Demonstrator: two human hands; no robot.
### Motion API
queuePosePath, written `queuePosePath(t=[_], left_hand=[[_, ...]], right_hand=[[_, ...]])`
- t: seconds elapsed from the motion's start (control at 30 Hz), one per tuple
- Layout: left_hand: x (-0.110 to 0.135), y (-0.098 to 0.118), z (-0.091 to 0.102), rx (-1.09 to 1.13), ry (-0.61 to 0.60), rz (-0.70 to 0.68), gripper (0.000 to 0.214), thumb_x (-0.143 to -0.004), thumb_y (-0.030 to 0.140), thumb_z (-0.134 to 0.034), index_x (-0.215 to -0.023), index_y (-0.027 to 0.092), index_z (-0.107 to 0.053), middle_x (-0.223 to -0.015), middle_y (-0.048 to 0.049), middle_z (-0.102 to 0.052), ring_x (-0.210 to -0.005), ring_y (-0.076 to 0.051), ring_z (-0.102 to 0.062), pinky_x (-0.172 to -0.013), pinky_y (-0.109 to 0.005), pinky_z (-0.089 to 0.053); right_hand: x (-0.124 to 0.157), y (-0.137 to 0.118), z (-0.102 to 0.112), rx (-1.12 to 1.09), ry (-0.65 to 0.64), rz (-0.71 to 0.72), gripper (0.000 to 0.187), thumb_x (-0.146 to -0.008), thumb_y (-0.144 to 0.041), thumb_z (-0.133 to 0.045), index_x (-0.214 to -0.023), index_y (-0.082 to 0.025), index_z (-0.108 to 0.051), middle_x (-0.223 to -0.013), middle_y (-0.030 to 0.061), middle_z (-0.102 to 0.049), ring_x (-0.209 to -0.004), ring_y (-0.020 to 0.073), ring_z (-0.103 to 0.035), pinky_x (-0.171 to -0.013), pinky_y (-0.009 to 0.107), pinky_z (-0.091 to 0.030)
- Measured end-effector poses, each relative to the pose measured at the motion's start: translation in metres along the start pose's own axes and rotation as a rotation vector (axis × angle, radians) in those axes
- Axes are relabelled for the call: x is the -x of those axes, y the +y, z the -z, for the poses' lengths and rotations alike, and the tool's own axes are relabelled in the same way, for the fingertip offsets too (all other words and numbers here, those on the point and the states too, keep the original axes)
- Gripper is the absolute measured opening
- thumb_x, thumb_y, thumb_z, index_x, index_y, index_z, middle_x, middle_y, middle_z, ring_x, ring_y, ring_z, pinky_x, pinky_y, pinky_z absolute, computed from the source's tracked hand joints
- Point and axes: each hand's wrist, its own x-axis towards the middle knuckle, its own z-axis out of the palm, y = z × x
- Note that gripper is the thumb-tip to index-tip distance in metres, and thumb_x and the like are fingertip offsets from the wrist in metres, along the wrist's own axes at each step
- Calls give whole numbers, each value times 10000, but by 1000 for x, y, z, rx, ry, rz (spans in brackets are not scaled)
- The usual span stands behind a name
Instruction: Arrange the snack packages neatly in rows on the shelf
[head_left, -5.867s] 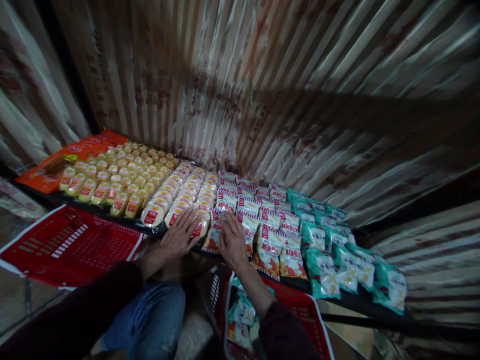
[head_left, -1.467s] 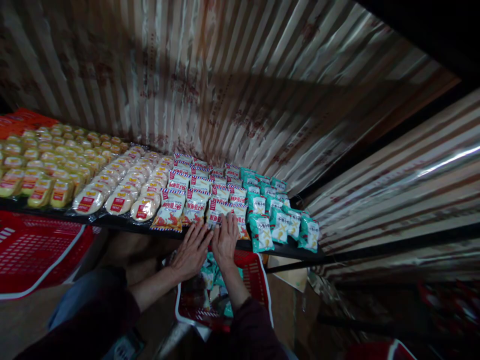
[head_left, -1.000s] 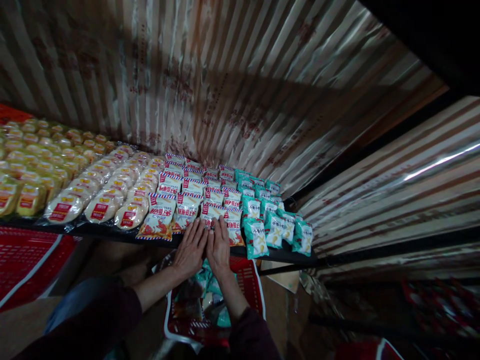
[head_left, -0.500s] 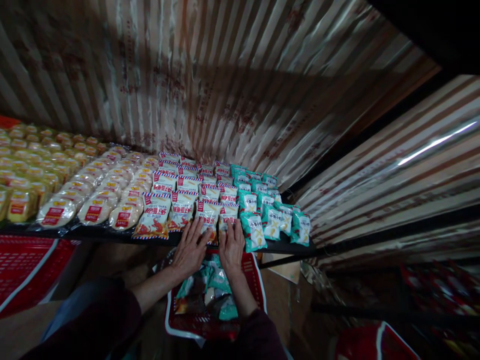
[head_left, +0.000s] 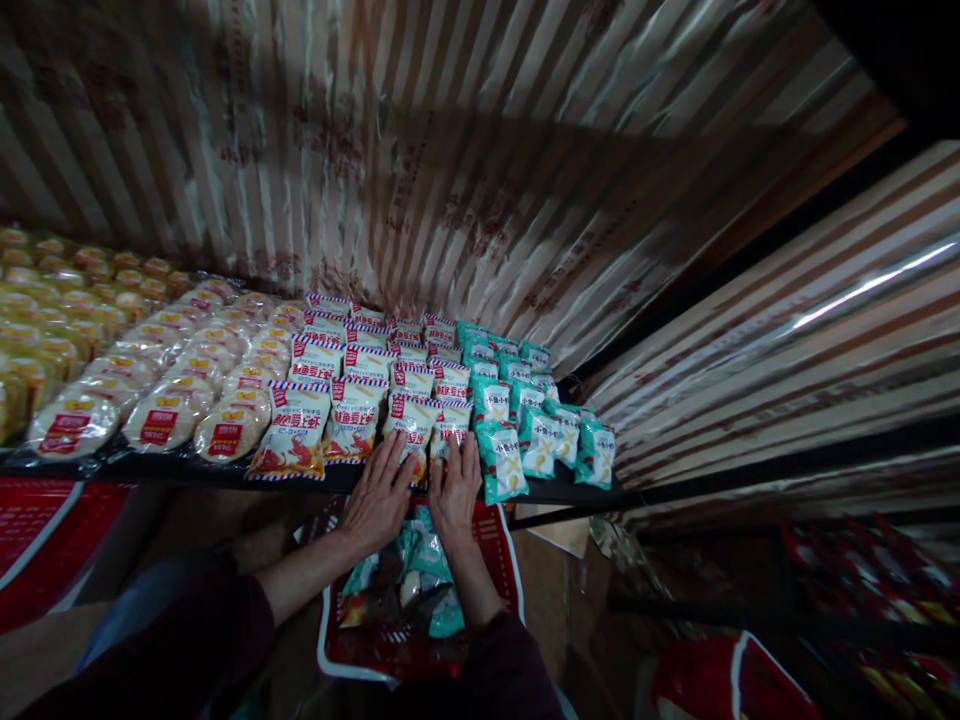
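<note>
Fingers apart, my left hand [head_left: 379, 497] rests against the front of a white snack packet [head_left: 411, 415] with a striped top edge. My right hand [head_left: 454, 492] lies with outstretched fingers on the neighbouring white packet [head_left: 452, 418]. Both packets stand in the front row on the black shelf [head_left: 285, 482]. More white packets [head_left: 292, 430] line up to the left and behind. Teal snack packets [head_left: 501, 460] stand in rows just right of my right hand. Below my forearms sits a red basket [head_left: 491, 535] holding teal packets [head_left: 427, 550] and darker ones, partly hidden by my arms.
Round wrapped crackers [head_left: 161, 420] and yellow packaged cakes [head_left: 67, 330] fill the shelf's left side. Striped sheeting [head_left: 337, 150] rises behind. A black frame bar [head_left: 750, 270] slants at the right. Other red baskets [head_left: 52, 530] stand at the lower left and lower right [head_left: 720, 675].
The view has shifted slightly, so the shelf goods appear a little further left. Both hands stay against the same two white packets, with little visible movement.
</note>
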Motion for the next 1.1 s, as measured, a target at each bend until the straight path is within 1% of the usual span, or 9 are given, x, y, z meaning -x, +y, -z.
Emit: queuePosePath(t=[0.13, 0.23, 0.33, 0.43, 0.53, 0.73, 0.9, 1.0, 1.1], left_hand=[[-1, -3, 0, -1, -7, -6, 506, -888, 166, -447, -1386, 84, -415, -1542, -195, -220, -1448, -314, -106, -1141, -516, -226], [-2, -5, 0, 0, -24, -3, 528, -886, 191, -460, -1401, 93, -403, -1550, -186, -200, -1448, -306, -116, -1148, -503, -213], [-2, -6, 0, -7, -26, -4, 588, -858, 153, -458, -1435, 102, -356, -1560, -173, -170, -1449, -301, -107, -1152, -501, -203], [-2, -6, 3, -20, -8, -14, 663, -817, 105, -430, -1465, 77, -287, -1550, -169, -209, -1454, -285, -86, -1155, -503, -195], [-4, -9, 17, -61, 6, 3, 640, -843, 134, -421, -1461, 50, -281, -1538, -171, -248, -1455, -282, -75, -1162, -497, -178], [4, -35, 72, -167, 28, 161, 550, -878, 244, -510, -1407, 137, -406, -1561, -153, -179, -1450, -334, -60, -1155, -558, -140], [29, -59, 100, -216, 35, 291, 606, -874, 230, -509, -1451, 159, -336, -1584, -128, -71, -1444, -362, -2, -1136, -584, -178], [43, -67, 103, -236, -4, 290, 612, -863, 242, -532, -1438, 130, -355, -1580, -154, -62, -1442, -370, -14, -1134, -582, -185], [51, -73, 96, -267, -61, 288, 630, -837, 263, -579, -1421, 123, -387, -1573, -174, -93, -1440, -374, -33, -1130, -567, -207]], right_hand=[[3, 3, -3, 16, 16, 21, 480, -986, -343, -316, -1426, -162, -381, -1525, 168, -297, -1425, 257, -226, -1077, 494, -309], [2, 0, -2, 27, 35, 56, 488, -991, -323, -301, -1452, -166, -336, -1526, 162, -301, -1444, 256, -171, -1090, 506, -283], [-3, -12, 0, 3, 50, 97, 511, -993, -317, -278, -1483, -173, -267, -1538, 155, -274, -1456, 260, -124, -1097, 526, -261], [-15, -30, 0, -48, 8, 151, 508, -991, -329, -258, -1476, -178, -288, -1539, 139, -276, -1456, 265, -111, -1098, 535, -255], [-32, -44, 0, -68, -13, 175, 486, -989, -335, -264, -1431, -169, -376, -1527, 126, -304, -1456, 263, -97, -1099, 528, -257], [-68, -66, 4, -80, -51, 322, 438, -974, -313, -328, -1329, -137, -515, -1454, 132, -435, -1452, 258, -127, -1116, 519, -247], [-79, -105, 3, -110, -144, 477, 394, -956, -292, -392, -1299, -195, -561, -1442, 94, -462, -1455, 268, -103, -1116, 533, -231], [-82, -137, -3, -127, -238, 582, 387, -948, -296, -422, -1296, -203, -565, -1451, 83, -454, -1454, 278, -87, -1129, 525, -195], [-87, -167, -12, -114, -369, 669, 396, -936, -256, -429, -1310, -205, -549, -1439, 74, -470, -1443, 285, -118, -1141, 512, -142]])
